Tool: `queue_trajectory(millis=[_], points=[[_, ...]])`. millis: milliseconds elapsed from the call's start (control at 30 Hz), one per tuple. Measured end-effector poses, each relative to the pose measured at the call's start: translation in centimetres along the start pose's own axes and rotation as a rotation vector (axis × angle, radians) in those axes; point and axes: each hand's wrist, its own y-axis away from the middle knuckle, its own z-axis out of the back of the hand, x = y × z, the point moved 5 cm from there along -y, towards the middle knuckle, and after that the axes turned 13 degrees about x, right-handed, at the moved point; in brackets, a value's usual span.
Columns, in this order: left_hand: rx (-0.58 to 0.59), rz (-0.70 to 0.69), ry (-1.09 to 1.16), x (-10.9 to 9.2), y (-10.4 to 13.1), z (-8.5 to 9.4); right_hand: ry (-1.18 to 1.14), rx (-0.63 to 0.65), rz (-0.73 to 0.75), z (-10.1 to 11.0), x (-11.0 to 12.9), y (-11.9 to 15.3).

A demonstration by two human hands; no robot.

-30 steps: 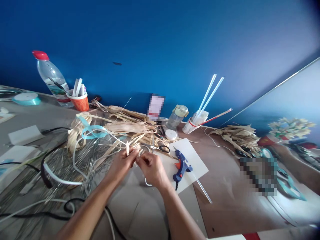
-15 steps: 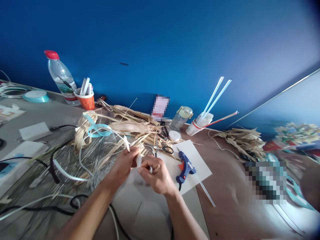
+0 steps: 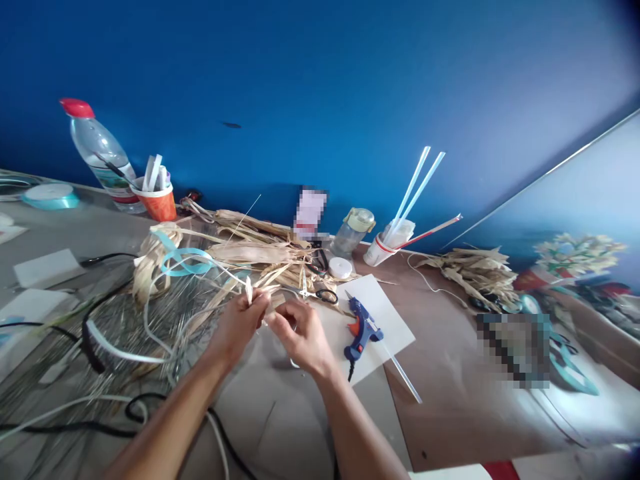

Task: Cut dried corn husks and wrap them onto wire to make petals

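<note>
My left hand [image 3: 243, 321] is closed round a small pale piece [image 3: 249, 291] that sticks up above its fingers. Close beside it on the right, my right hand [image 3: 297, 333] has its fingers curled inward, the fingertips almost at the left hand; what they hold is hidden. Dried husks [image 3: 260, 253] lie just beyond both hands. Scissors [image 3: 320, 295] rest behind my right hand. To its right, a blue glue gun [image 3: 364, 328] lies on a white sheet [image 3: 397, 327], with a clear glue stick out of its back end.
A bottle [image 3: 103, 150] and an orange cup [image 3: 159, 203] stand back left. A jar [image 3: 354, 230] and a white cup [image 3: 383, 252] with clear sticks are at the back. Wires [image 3: 120, 333] and cables cover the left. More husks [image 3: 475, 273] lie right.
The view has shifted, so most things appear further left. The pale piece between my hands no longer shows at my right fingertips, and my right hand has turned, its back more visible.
</note>
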Motion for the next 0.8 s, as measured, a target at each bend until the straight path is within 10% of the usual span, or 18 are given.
queue_trajectory(millis=[800], points=[[0.083, 0.038, 0.397, 1.0, -0.3, -0.8, -0.012, 0.108, 0.184, -0.7, 2.0, 0.7]])
